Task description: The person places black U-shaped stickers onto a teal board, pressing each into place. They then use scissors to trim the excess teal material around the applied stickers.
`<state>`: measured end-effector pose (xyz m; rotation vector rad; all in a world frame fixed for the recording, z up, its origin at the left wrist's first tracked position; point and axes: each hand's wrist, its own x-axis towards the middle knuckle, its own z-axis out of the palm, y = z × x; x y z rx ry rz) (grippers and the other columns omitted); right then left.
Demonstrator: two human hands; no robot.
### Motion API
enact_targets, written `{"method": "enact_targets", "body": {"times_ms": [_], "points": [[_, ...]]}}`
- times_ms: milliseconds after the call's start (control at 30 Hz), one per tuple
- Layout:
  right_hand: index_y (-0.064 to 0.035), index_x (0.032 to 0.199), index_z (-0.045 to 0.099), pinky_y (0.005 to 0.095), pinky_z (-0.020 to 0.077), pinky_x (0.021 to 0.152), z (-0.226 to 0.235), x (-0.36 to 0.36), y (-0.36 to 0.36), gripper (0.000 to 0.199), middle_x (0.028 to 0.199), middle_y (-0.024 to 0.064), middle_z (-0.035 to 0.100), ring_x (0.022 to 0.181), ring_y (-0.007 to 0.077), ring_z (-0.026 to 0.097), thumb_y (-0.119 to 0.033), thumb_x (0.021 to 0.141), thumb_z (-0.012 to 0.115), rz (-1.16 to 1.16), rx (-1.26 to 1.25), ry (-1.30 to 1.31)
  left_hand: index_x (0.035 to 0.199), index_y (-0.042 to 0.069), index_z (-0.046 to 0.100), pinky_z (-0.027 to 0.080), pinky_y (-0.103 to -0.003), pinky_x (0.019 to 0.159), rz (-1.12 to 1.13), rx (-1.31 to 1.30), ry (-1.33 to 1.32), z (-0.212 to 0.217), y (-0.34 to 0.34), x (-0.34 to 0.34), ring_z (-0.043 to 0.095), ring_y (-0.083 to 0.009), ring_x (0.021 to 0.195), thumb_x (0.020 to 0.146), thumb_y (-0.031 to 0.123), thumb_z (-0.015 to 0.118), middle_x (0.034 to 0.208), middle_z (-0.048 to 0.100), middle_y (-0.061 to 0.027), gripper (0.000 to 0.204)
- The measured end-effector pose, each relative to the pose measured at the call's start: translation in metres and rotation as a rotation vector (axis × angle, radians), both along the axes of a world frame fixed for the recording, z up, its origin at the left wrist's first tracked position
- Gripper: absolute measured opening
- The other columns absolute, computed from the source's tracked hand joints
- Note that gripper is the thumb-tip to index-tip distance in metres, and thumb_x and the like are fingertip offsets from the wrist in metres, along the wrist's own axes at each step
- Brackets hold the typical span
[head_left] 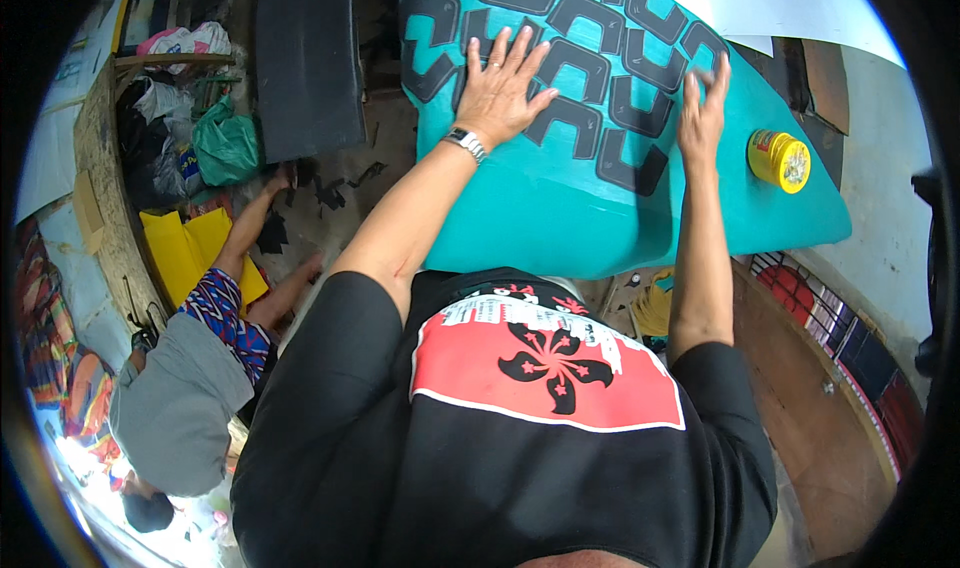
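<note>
A teal-covered table (540, 223) carries several dark grey U-shaped pieces (567, 128) laid close together in rows. They look flat, with a thin line along their edges. My left hand (500, 96), a metal-banded watch on its wrist, lies palm down with spread fingers over the pieces at the left. My right hand (703, 118) is held edge-on beside the right-hand pieces, its fingers stretched out and slightly blurred at the tips; nothing shows in it. Whether it touches the table I cannot tell. To its right stands a yellow jar (780, 161).
At the left another person in a grey shirt (185, 408) sits low, legs toward the table. Beyond are a dark panel (308, 63), a green plastic bag (226, 140) and a yellow sheet (190, 253). A brown board (810, 408) stands at the lower right.
</note>
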<state>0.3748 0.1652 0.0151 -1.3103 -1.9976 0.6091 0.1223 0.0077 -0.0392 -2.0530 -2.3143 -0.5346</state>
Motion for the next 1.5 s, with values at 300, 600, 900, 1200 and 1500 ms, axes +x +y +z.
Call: {"method": "enact_targets", "body": {"times_ms": [300,600,900,1200,1500], "points": [[-0.0069,0.144,0.048,0.0232,0.0383,0.052,0.022,-0.022,-0.255,0.049,0.071,-0.0047,0.051,0.059,0.0044,0.045,-0.005,0.097,0.060,-0.340,-0.438,0.345,0.130,0.009,0.062,0.043,-0.039,0.108,-0.163,0.356,-1.017,0.023,-0.034,-0.052,0.051,-0.0324,0.132,0.091,0.015,0.069,0.141,0.055,-0.0138,0.039],[-0.0085,0.152,0.037,0.0360,0.0489,0.085,0.031,-0.049,-0.332,0.079,0.099,0.0104,0.062,0.091,0.0221,0.060,-0.001,0.082,0.071,-0.362,-0.132,-0.057,0.078,0.011,0.062,0.031,-0.028,0.043,0.465,-0.724,-1.382,-0.097,-0.247,-0.268,0.043,-0.0090,0.050,0.094,0.032,0.061,0.064,0.050,0.0042,0.027],[-0.0112,0.152,0.040,0.0328,0.0494,0.075,0.013,-0.064,-0.391,0.074,0.075,0.0092,0.060,0.070,0.0191,0.059,0.002,0.084,0.066,-0.425,-0.515,0.139,0.102,0.007,0.064,0.049,-0.032,0.063,0.597,-1.311,-1.269,-0.118,-0.421,-0.266,0.061,-0.0156,0.072,0.094,0.046,0.063,0.086,0.064,-0.0039,0.040],[-0.0121,0.149,0.045,0.0359,0.0508,0.084,0.029,-0.093,-0.305,0.070,0.102,0.0140,0.063,0.088,0.0244,0.062,0.009,0.085,0.059,-0.418,-0.223,0.068,0.128,0.006,0.063,0.047,-0.025,0.061,0.083,-0.705,-1.232,-0.007,-0.101,-0.319,0.059,-0.0071,0.074,0.094,0.024,0.068,0.092,0.067,0.0020,0.038],[-0.0108,0.148,0.046,0.0291,0.0474,0.067,0.055,-0.146,-0.243,0.059,0.079,0.0064,0.060,0.070,0.0123,0.054,0.003,0.092,0.058,-0.709,-0.433,0.125,0.106,0.005,0.074,0.054,-0.029,0.077,-0.077,0.201,-0.724,0.057,0.371,-0.420,0.069,-0.0137,0.083,0.093,0.013,0.067,0.091,0.075,-0.0064,0.017]]}}
